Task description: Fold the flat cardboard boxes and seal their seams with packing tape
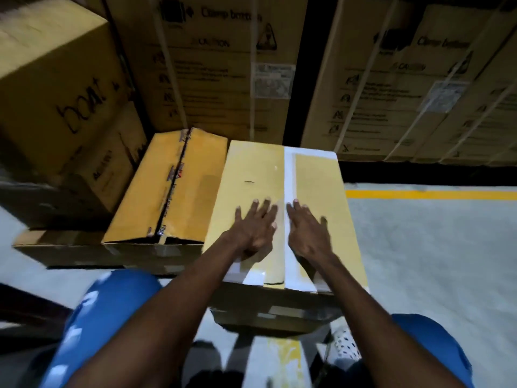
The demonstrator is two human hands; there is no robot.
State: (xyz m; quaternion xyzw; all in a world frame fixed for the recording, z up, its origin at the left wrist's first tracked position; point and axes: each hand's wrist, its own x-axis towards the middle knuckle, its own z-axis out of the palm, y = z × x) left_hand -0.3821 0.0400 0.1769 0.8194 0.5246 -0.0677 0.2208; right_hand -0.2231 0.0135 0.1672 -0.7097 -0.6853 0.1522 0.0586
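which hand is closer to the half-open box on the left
Left. The left hand lies flat on the taped box, on its side beside the half-open box; the right hand lies farther away, beyond the tape strip.

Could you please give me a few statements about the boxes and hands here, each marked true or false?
1. Both hands rest flat on the taped box. True: the left hand and right hand lie open on its top.
2. The tape strip runs between the two hands. True.
3. The box to the left is sealed shut. False: its centre seam gapes open.
4. The right hand holds a tape roll. False: it holds nothing.
5. A yellow line marks the floor on the right. True.
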